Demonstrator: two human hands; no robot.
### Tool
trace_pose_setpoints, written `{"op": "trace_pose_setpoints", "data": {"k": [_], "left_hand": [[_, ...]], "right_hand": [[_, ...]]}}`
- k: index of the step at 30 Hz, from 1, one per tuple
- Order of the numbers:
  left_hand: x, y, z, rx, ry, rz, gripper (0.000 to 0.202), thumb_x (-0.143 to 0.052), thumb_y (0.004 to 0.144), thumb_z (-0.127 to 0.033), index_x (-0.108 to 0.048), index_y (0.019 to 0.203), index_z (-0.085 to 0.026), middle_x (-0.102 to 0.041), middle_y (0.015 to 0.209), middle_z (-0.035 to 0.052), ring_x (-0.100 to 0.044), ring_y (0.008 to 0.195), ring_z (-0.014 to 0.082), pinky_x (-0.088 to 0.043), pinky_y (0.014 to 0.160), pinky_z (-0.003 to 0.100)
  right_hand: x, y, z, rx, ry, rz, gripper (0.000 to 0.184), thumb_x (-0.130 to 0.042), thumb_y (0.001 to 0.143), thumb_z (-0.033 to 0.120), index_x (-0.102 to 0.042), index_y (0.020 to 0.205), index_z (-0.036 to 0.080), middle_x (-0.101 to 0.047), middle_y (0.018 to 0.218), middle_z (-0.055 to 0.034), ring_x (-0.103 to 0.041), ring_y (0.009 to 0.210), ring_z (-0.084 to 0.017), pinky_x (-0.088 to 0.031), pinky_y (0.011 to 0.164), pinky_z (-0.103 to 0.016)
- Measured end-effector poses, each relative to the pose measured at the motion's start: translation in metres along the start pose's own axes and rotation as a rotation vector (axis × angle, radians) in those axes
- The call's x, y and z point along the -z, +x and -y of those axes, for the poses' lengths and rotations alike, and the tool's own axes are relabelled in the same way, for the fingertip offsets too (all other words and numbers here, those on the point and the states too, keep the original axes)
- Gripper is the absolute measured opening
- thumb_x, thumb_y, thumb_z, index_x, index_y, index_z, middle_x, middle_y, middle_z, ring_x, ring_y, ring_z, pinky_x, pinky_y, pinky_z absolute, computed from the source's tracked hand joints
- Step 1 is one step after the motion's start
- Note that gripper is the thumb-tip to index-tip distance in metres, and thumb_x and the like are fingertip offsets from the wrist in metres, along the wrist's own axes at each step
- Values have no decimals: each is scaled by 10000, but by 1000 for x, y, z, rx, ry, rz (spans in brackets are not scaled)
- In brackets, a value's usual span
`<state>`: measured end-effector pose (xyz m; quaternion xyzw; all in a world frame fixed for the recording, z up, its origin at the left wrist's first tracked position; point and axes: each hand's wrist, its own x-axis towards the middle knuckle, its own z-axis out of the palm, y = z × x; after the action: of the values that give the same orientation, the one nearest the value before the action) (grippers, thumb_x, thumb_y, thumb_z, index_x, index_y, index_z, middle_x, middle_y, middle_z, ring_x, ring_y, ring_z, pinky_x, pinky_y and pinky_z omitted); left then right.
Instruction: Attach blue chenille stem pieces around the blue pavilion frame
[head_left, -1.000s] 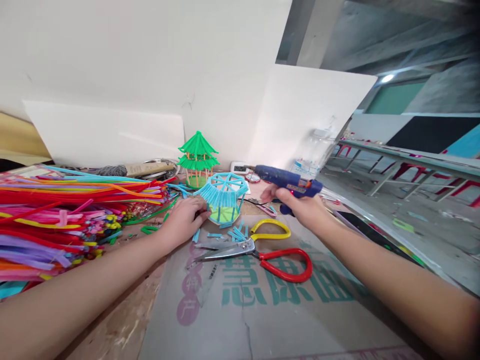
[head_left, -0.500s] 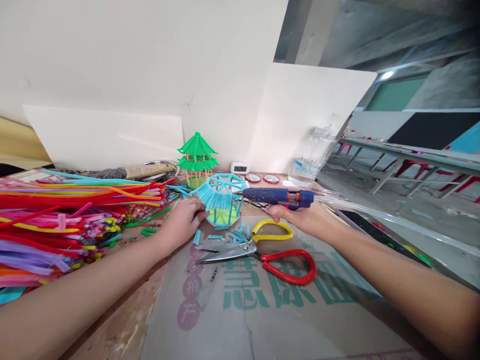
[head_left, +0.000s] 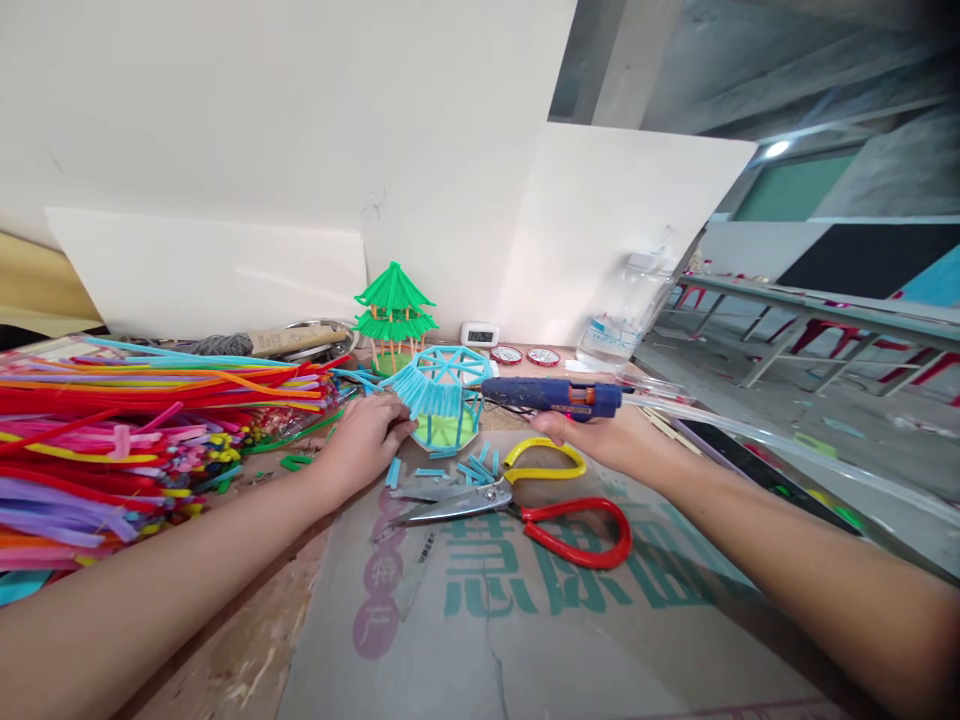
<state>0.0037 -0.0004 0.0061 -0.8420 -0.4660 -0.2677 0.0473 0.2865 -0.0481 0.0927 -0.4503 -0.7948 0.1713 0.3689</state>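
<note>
My right hand (head_left: 600, 436) is wrapped round a dark blue glue gun (head_left: 551, 394), its nozzle pointing left at the right side of a small blue pavilion model (head_left: 435, 385). The model has a partly covered roof frame, blue posts and a light green base. At its left edge, my left hand (head_left: 373, 430) has its fingers curled against the roof side, seemingly gripping it. Several short blue pipe cleaner pieces (head_left: 474, 470) lie in front of the model. Nearer to me lie open scissors (head_left: 495, 497) with one yellow and one red handle.
Bundles of colourful pipe cleaners (head_left: 150, 440) cover the left side. A green two-tiered pavilion (head_left: 395, 310) stands behind, near a white digital clock (head_left: 480, 334). A plastic bottle (head_left: 619, 315) is at the back right. A printed cardboard sheet (head_left: 420, 640) covers the front, and a phone-like dark slab (head_left: 750, 470) lies right.
The glue gun in my right hand has shifted slightly left, its nozzle closer to the pavilion model. My left hand stays almost in place.
</note>
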Motion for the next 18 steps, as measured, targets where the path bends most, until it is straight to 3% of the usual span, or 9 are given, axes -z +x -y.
{"op": "trace_pose_setpoints", "data": {"k": [7,18], "left_hand": [[0,0,0,4,-5,0,212,-517,941,-291,-642,818,-172,-614,785,52,-574,805,238,-371,719,346],[-1,0,0,3,9,-6,215,-519,943,-299,-648,831,-168,-612,775,47,-574,791,233,-368,718,337]], "right_hand": [[-2,-1,-8,76,-46,-6,312,-638,772,502,-687,859,205,-750,883,-57,-691,862,-265,-575,797,-414],[-1,0,-4,83,11,25,386,-675,747,556,-717,939,224,-760,952,-59,-706,895,-270,-587,835,-426]]}}
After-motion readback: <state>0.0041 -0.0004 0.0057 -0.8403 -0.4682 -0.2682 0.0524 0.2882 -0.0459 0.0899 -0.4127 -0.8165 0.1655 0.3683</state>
